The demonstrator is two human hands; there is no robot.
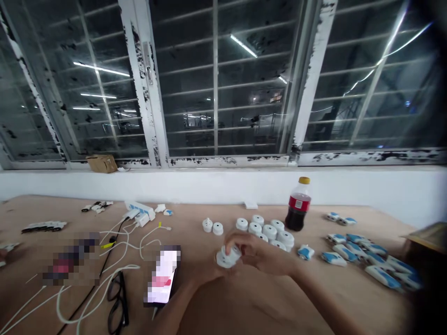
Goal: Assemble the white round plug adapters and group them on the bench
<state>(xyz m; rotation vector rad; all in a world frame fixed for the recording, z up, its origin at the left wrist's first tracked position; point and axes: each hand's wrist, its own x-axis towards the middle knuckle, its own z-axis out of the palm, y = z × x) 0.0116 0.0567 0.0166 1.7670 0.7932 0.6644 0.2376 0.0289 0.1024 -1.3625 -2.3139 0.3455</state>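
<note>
While left hand (213,271) and right hand (254,251) both grasp one white unit (225,259) between them, a loose pinch could drop it, and a forward nudge could scatter the caps (269,231) just beyond the right hand.

Cola bottle (298,204), yellow cap, upright toward back of tabletop (265,302); lit phone (163,274), screen pixelated, left of centre, folded black eyeglasses (125,298) nearer the front edge, white cables (131,267) looping around, yellow tag (106,245) among them. Power strip (134,207) farther back with white plugs (141,218) at it, row of small black-and-white parts (44,226) far left. Behind: white wall (209,184), cardboard box (102,164) on the sill, barred windows (223,83), paint-chipped frames (139,70), light tubes showing in dark glass.
</note>
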